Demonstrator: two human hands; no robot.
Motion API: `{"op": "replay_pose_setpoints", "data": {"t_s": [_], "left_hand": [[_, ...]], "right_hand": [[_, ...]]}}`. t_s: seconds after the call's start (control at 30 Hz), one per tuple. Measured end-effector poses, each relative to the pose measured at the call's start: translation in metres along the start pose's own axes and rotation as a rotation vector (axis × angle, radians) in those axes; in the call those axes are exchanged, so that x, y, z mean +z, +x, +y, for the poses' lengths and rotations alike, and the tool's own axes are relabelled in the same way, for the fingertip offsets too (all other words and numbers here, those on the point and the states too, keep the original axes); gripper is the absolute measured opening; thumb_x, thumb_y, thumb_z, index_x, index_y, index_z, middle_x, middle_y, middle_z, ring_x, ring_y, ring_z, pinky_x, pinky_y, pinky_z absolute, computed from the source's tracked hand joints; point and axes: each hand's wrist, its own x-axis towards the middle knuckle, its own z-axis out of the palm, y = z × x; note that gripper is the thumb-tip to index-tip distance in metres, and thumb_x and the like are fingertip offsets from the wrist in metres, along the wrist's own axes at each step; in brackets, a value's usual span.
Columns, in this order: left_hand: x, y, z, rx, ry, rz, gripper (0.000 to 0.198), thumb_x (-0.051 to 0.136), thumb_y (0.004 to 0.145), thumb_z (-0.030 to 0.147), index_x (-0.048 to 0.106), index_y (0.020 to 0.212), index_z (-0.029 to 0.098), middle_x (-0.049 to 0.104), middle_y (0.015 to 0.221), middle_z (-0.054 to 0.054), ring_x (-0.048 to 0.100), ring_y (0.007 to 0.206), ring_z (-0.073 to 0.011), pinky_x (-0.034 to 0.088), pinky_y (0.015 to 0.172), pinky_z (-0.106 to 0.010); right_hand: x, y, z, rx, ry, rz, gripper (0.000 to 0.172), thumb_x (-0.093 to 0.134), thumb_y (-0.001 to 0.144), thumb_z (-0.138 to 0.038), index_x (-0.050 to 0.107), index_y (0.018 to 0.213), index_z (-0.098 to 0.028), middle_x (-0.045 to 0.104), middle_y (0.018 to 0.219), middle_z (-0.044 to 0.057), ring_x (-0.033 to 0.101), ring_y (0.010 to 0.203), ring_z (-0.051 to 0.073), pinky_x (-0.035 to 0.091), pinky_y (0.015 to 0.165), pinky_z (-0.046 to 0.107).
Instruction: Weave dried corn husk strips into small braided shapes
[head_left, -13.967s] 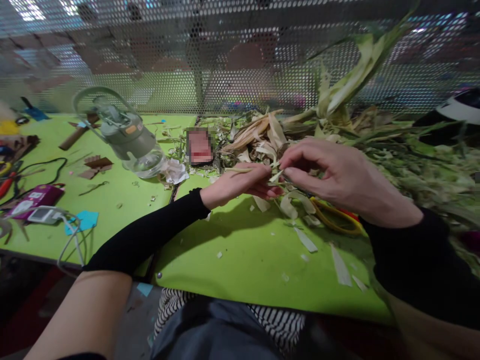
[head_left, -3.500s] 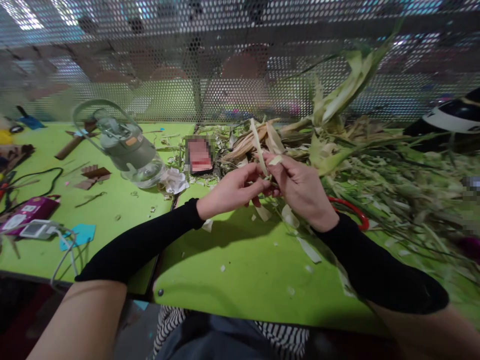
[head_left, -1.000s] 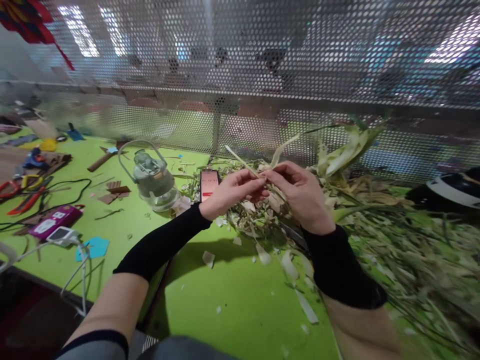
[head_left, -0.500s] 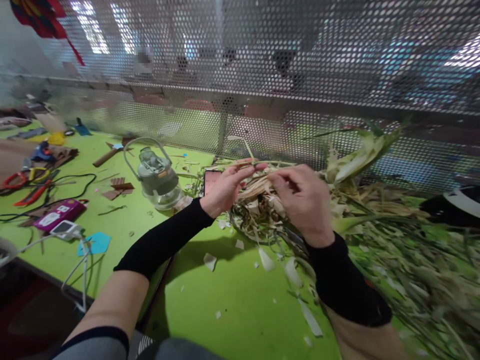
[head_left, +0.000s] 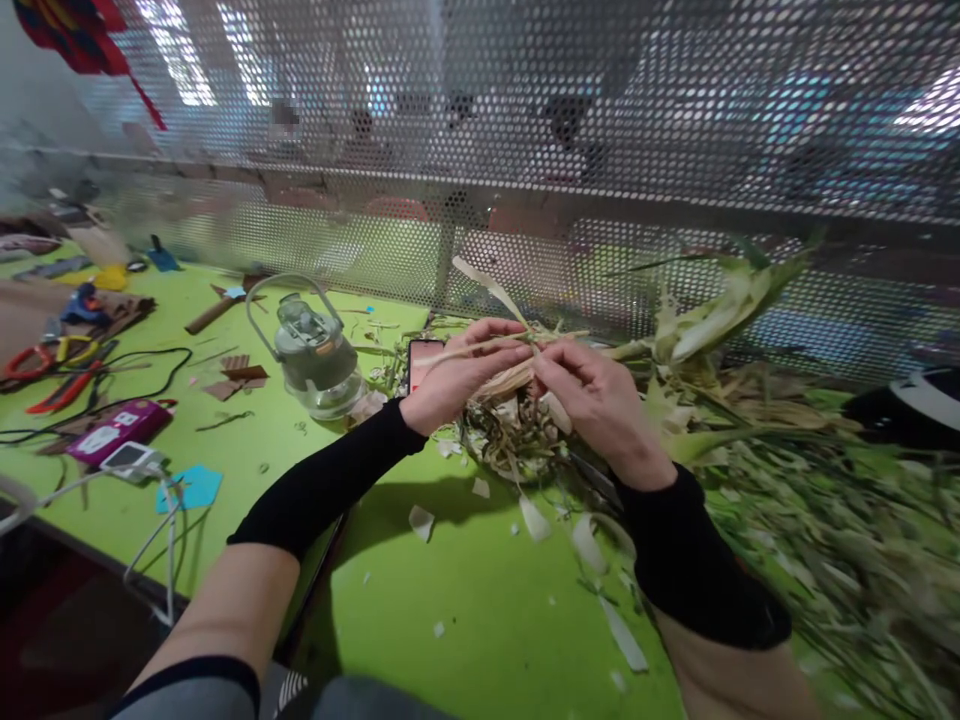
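Purple device (head_left: 118, 430): left of frame, on the counter (head_left: 450, 590).
Bottle (head_left: 319, 362): left of centre, upright.
Phone (head_left: 424, 358): partly hidden by the left hand (head_left: 459, 380).
Left hand: centre; fingers nearly straight, loosely holding the husk strips.
Husk strips (head_left: 489, 284): centre, between the hands, one pale end rising; probably light, limp, easily split lengthwise; best pinched flat where they meet.
Right hand (head_left: 604, 405): thumb and fingertips nearly together, apparently pinching the strips.
Husk heap (head_left: 817, 530): lower right.

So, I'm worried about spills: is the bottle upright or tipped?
Upright: the bottle stands on its clear base, handle arching above.
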Motion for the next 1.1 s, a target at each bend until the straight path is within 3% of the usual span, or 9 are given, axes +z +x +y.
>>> {"op": "replay_pose_setpoints", "data": {"t_s": [0.1,0.23,0.43,0.63,0.73,0.8,0.9,1.0,1.1], "left_hand": [[0.001,-0.001,0.001,-0.014,-0.034,-0.011,0.028,0.085,0.075,0.021,0.069,0.098,0.016,0.074,0.086,0.000,0.068,0.081,-0.0116,0.052,0.092,-0.032],[0.006,-0.004,0.000,-0.060,-0.075,-0.032,0.028,0.084,0.077,0.023,0.071,0.101,0.016,0.077,0.098,-0.004,0.071,0.091,-0.0137,0.053,0.097,-0.033],[0.012,-0.009,-0.003,-0.045,-0.139,0.057,0.020,0.084,0.077,0.020,0.070,0.091,0.015,0.077,0.112,-0.005,0.071,0.091,-0.0118,0.054,0.090,-0.027],[0.007,-0.005,-0.002,-0.109,-0.130,-0.007,0.015,0.078,0.083,0.018,0.074,0.096,0.014,0.077,0.091,-0.002,0.071,0.080,-0.0095,0.054,0.082,-0.023],[0.004,-0.003,0.004,-0.120,-0.123,-0.046,0.014,0.076,0.084,0.018,0.075,0.098,0.014,0.079,0.089,-0.004,0.073,0.082,-0.0115,0.056,0.088,-0.027],[0.003,-0.002,0.007,-0.127,-0.109,-0.053,0.015,0.074,0.085,0.018,0.075,0.099,0.014,0.081,0.091,-0.006,0.076,0.090,-0.0154,0.056,0.095,-0.031],[0.003,-0.003,0.009,-0.158,-0.087,-0.067,0.015,0.072,0.084,0.016,0.075,0.098,0.014,0.082,0.092,-0.009,0.077,0.095,-0.0188,0.056,0.098,-0.034],[0.004,-0.004,0.008,-0.166,-0.067,-0.090,0.017,0.075,0.083,0.019,0.074,0.098,0.013,0.081,0.091,-0.008,0.077,0.089,-0.0160,0.057,0.094,-0.031],[0.005,-0.006,0.007,-0.148,-0.013,-0.100,0.020,0.081,0.081,0.025,0.072,0.094,0.014,0.080,0.088,-0.004,0.075,0.082,-0.0122,0.056,0.089,-0.028]], "right_hand": [[0.000,-0.004,-0.009,-0.026,-0.053,-0.018,0.029,0.057,0.096,-0.037,0.053,0.071,-0.024,0.050,0.062,-0.003,0.044,0.056,0.014,0.033,0.057,0.030],[0.003,-0.007,-0.013,-0.088,-0.125,-0.026,0.025,0.056,0.095,-0.031,0.050,0.072,-0.024,0.048,0.061,-0.004,0.041,0.054,0.013,0.032,0.056,0.030],[0.003,-0.011,-0.018,-0.152,-0.179,-0.061,0.030,0.053,0.095,-0.027,0.041,0.067,-0.024,0.040,0.056,-0.005,0.036,0.051,0.012,0.030,0.057,0.030],[0.001,-0.011,-0.019,-0.161,-0.176,-0.123,0.029,0.054,0.096,-0.027,0.045,0.069,-0.024,0.047,0.058,-0.004,0.042,0.053,0.013,0.031,0.057,0.031],[-0.006,-0.011,-0.018,-0.174,-0.209,0.072,0.022,0.056,0.100,-0.035,0.059,0.081,-0.026,0.063,0.076,0.002,0.053,0.067,0.019,0.039,0.063,0.034],[-0.012,-0.009,-0.015,-0.217,-0.277,0.247,0.015,0.056,0.101,-0.037,0.066,0.095,-0.027,0.069,0.097,0.008,0.061,0.086,0.026,0.045,0.075,0.040],[-0.019,-0.005,-0.007,-0.270,-0.357,0.258,0.017,0.055,0.101,-0.036,0.069,0.106,-0.027,0.072,0.111,0.012,0.061,0.109,0.034,0.041,0.093,0.050],[-0.020,-0.001,-0.001,-0.253,-0.358,0.103,0.025,0.052,0.103,-0.040,0.069,0.093,-0.026,0.072,0.092,0.009,0.061,0.090,0.029,0.040,0.084,0.046],[-0.018,0.000,-0.001,-0.224,-0.287,0.091,0.035,0.051,0.103,-0.046,0.062,0.078,-0.025,0.064,0.075,0.005,0.056,0.073,0.023,0.038,0.072,0.039]]}}
